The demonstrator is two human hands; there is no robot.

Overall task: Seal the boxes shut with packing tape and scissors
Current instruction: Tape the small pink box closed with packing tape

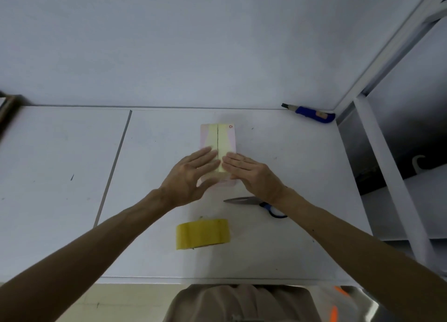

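Step in hand: closing the flaps of the box (219, 137). Your left hand (191, 174) and right hand (249, 171) press flat on its near end — each grip open, holding nothing. Seam looks untaped. Next: hold with one hand and reach the tape roll (202, 233), nearer you than the box; scissors (242, 200) lie at its near right. White surface (278, 249), bare wall (193, 43) beyond the box — knife (312, 113) far right.

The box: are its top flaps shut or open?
Shut. Both flaps of the box lie flat, meeting along a middle seam; the left hand and right hand rest on top.
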